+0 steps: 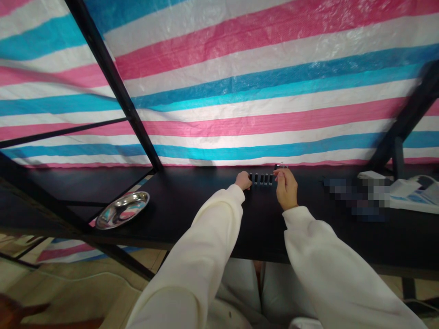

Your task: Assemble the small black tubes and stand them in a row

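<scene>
Several small black cylinders with pale ends (262,179), which look like batteries, stand in a row on the black table. At the row's left end, my left hand (243,181) has its fingers closed against the leftmost battery (250,177). My right hand (286,188) is at the other end, thumb and fingers drawn together beside the rightmost battery (270,179). Whatever lies between those right fingertips is too small to make out. Just behind the right hand is a small dark object with a shiny part (278,167), partly covered by the fingers.
A shiny round metal dish (137,199) sits at the left on the black table (192,201). To the right are a blurred dark item (356,194) and a white object (413,198). Black frame posts (118,89) and a striped sheet (240,91) stand behind.
</scene>
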`<state>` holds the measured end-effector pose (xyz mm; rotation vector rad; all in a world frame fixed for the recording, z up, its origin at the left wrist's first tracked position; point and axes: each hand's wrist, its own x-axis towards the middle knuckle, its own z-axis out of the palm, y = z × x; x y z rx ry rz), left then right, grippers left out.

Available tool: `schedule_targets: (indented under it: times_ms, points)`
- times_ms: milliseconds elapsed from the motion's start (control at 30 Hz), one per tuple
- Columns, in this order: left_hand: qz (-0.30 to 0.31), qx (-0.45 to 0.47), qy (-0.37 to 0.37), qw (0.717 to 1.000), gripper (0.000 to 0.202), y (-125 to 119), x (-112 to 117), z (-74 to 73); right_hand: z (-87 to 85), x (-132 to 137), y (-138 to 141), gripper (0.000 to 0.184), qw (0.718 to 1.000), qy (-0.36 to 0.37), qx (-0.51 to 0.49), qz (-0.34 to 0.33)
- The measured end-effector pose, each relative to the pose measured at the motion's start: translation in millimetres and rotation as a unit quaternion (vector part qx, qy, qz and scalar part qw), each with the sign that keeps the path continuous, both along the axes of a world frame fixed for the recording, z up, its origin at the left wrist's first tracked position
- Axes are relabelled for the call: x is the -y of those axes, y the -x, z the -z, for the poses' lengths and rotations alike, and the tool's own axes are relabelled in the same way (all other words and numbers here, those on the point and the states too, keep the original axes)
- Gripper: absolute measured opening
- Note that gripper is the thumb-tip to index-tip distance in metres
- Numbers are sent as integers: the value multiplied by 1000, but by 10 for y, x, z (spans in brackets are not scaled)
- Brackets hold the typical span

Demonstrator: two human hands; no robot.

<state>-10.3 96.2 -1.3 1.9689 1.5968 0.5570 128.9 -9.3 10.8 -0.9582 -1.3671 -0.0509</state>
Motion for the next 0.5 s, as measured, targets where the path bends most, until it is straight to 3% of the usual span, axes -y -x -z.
schedule_targets:
  times_ms: [500]
  points:
    - [-11,7,22,1000,12,27,-17,21,-23,21,17,23,1000,9,-2,2]
